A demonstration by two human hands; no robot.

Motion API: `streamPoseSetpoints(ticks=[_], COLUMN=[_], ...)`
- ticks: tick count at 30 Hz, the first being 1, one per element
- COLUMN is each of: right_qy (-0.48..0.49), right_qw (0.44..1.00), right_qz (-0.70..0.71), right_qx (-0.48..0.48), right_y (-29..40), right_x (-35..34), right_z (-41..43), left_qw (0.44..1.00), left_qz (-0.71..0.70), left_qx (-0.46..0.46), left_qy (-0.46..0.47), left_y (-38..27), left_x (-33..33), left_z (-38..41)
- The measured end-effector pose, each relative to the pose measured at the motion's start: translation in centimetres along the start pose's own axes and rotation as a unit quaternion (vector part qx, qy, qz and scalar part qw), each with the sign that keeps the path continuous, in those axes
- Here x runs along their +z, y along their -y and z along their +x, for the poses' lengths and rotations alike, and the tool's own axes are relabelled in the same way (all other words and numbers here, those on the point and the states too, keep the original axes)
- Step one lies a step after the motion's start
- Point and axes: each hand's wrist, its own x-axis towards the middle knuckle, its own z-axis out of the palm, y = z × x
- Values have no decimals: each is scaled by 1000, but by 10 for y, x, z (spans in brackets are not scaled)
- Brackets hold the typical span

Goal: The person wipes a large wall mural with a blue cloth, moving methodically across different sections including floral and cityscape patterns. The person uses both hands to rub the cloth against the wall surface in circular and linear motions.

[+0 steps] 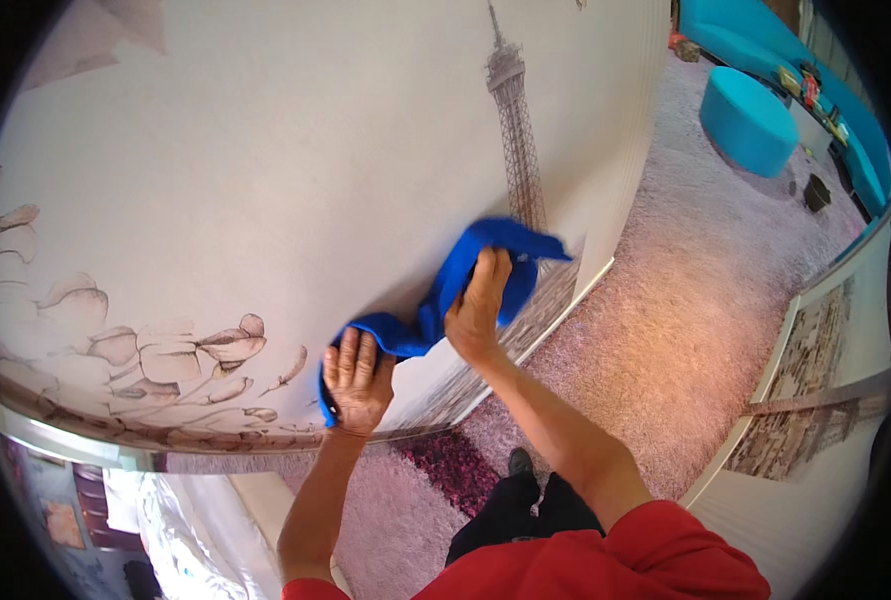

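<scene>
A blue cloth (pixel 434 300) lies against a pale wall panel (pixel 303 187) printed with flowers and a lattice tower. My left hand (pixel 357 382) presses the cloth's lower left end with its fingers spread flat. Higher and to the right, my right hand (pixel 481 304) holds a bunched part of the same cloth, its fingers bent into the folds near the foot of the printed tower (pixel 519 135). The palms and the cloth's underside are hidden.
Pinkish carpet (pixel 663 315) covers the floor at the right. A round turquoise ottoman (pixel 749 120), a dark bucket (pixel 817 193) and a turquoise sofa (pixel 738 34) stand at the upper right. Another printed panel (pixel 805 450) is at the lower right. White bedding (pixel 190 532) lies lower left.
</scene>
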Motion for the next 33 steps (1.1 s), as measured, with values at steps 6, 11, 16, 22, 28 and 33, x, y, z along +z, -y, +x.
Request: streamPoseSetpoints(ticks=[6, 11, 16, 22, 28, 33], right_qy=[62, 84, 66, 72, 0, -48], right_qw=[996, 977, 991, 989, 993, 997], right_qz=[51, 87, 45, 11, -12, -16], right_qx=[-26, -174, -107, 132, 115, -53], right_y=[45, 112, 77, -8, 35, 89], right_x=[0, -2, 3, 3, 31, 37], right_z=[-24, 37, 12, -124, -135, -33], left_qw=[1000, 986, 983, 995, 989, 993], left_qz=[12, 138, 141, 17, -62, -83], left_qx=[20, -45, -26, 80, 122, 26], left_qy=[-11, -88, -119, 62, 61, -82], left_y=[24, 79, 84, 21, 9, 23], left_x=[-3, -84, -66, -3, 3, -21], left_z=[-19, 39, 10, -92, -92, -7])
